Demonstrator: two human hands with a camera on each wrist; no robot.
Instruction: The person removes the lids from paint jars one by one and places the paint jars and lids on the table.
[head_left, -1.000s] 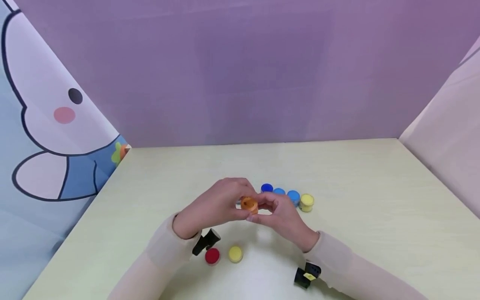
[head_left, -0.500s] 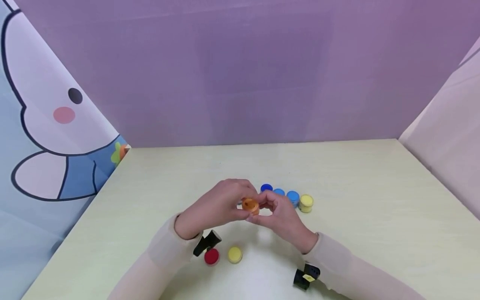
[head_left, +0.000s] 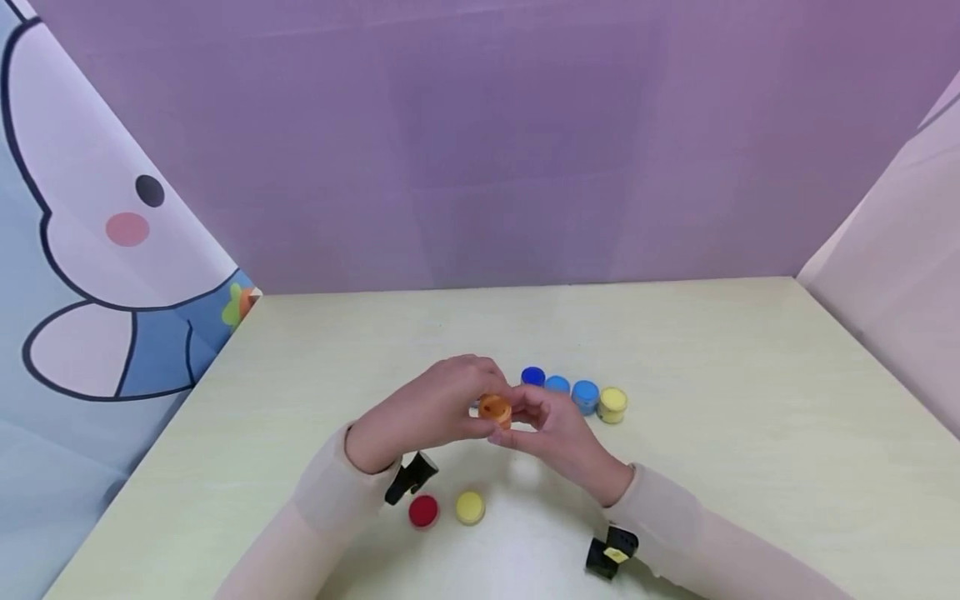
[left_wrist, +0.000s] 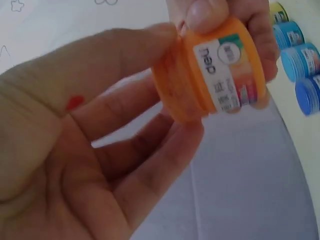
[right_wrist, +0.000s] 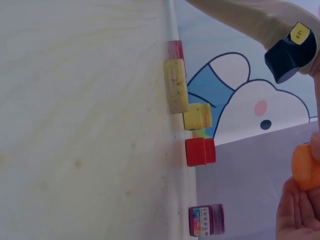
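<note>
Both hands meet over the table's middle on a small orange jar (head_left: 495, 409). In the left wrist view the orange jar (left_wrist: 215, 70) lies on its side and bears a white label. My left hand (head_left: 468, 407) grips its ribbed cap end with thumb and fingers (left_wrist: 150, 130). The right hand (head_left: 528, 414) pinches the labelled body from the other side, its fingertips (left_wrist: 207, 12) on top. The right wrist view catches only an edge of the orange jar (right_wrist: 306, 166) beside the right palm.
A row of three blue jars (head_left: 557, 384) and a yellow jar (head_left: 612, 403) stands just behind the hands. A red lid (head_left: 423, 510) and a yellow lid (head_left: 470, 507) lie near me. Yellow, red and purple jars (right_wrist: 200, 151) show in the right wrist view. Purple walls enclose the table (head_left: 750, 375).
Both hands stay on the orange jar; it has shifted only slightly to the left and away from me.
</note>
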